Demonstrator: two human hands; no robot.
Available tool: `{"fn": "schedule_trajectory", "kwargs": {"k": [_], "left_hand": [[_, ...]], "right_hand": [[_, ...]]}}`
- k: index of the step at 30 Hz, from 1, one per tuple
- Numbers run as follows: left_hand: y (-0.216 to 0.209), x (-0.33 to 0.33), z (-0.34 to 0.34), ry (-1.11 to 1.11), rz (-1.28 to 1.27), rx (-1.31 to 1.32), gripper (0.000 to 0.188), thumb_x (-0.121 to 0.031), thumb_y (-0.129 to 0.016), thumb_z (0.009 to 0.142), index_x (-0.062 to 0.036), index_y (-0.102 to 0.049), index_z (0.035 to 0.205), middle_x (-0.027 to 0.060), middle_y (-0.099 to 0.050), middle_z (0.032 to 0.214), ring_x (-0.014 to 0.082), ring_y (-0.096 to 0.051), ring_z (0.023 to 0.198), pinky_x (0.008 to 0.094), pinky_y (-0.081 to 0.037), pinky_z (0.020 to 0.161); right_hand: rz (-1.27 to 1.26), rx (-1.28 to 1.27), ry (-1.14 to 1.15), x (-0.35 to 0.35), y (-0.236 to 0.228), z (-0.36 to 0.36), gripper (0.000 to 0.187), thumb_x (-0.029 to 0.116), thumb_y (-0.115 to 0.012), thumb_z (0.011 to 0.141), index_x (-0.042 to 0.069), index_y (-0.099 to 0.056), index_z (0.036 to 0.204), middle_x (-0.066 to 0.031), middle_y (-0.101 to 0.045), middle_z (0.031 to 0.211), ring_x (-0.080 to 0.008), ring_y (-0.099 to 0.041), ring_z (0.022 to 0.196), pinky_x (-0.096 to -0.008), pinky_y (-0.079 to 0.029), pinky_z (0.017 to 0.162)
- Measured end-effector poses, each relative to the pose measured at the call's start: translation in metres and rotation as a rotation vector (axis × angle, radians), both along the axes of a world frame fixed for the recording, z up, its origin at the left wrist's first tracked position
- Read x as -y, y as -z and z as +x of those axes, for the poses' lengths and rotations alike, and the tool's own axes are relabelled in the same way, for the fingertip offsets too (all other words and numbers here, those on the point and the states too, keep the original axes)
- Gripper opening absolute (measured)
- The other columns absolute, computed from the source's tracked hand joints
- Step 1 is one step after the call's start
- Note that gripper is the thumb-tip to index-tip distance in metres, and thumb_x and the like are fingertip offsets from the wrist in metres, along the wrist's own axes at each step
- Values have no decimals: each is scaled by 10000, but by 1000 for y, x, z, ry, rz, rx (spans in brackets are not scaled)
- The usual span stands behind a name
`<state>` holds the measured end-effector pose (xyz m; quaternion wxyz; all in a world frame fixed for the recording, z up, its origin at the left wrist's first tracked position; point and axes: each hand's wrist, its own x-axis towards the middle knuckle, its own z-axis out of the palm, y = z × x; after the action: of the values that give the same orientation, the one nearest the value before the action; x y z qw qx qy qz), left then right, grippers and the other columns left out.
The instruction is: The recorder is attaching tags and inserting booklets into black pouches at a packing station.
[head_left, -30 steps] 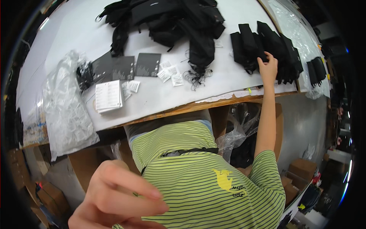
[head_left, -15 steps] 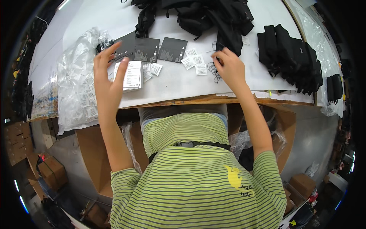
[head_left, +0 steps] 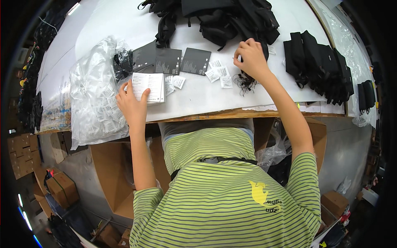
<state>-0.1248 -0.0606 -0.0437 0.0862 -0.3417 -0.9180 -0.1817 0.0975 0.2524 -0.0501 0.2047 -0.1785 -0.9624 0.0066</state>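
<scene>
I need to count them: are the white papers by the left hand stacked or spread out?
Stacked: the white papers sit in one pile by the left hand, with more edges showing beneath the top sheet.

My left hand (head_left: 133,103) covers the lower left part of the white leaflet stack (head_left: 154,84), whose fine print is too small to read. My right hand (head_left: 251,60) hides part of the black bags (head_left: 217,29) — also cut off by the top edge — and I cannot tell whether its curled fingers pinch anything.
</scene>
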Motion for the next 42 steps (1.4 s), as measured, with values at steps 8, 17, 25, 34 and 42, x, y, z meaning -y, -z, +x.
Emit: {"fn": "schedule_trajectory", "kwargs": {"k": [8,17,25,34,42], "left_hand": [[-44,-7,10,88,65,257,223,-101,-636,830,-3,-458,923,118,-548,832,281,-537,782,384,-430,717],[-86,-30,101,369,598,1082,371,-130,-612,898,-62,-394,1190,83,-548,1003,155,-506,879,278,-434,790],[-64,-36,121,400,715,1149,297,-95,-676,841,-23,-529,1089,46,-552,1002,101,-517,899,231,-425,748],[-70,-39,137,344,814,1280,222,-120,-647,882,2,-585,1057,-19,-600,855,31,-500,721,176,-403,652],[-67,-40,137,412,725,1041,226,-50,-659,851,-2,-606,1065,-1,-594,850,58,-536,766,187,-432,696]], "right_hand": [[-419,-607,82,4,-105,14,75,90,-677,799,38,-642,757,18,-630,795,-36,-460,561,-181,-375,545],[-1823,-622,-284,77,-104,17,127,137,-578,843,12,-584,866,-11,-517,615,-43,-416,496,-182,-323,452],[-1479,-487,-155,146,-83,17,167,170,-523,956,23,-604,962,62,-481,663,-22,-378,564,-169,-297,529],[-1575,-527,-310,156,-84,28,316,83,-369,979,37,-355,1291,11,-414,647,-64,-365,618,-210,-306,575],[-1495,-467,-274,162,-81,29,308,25,-386,953,14,-344,1258,-8,-436,668,-72,-371,615,-204,-313,572]]}}
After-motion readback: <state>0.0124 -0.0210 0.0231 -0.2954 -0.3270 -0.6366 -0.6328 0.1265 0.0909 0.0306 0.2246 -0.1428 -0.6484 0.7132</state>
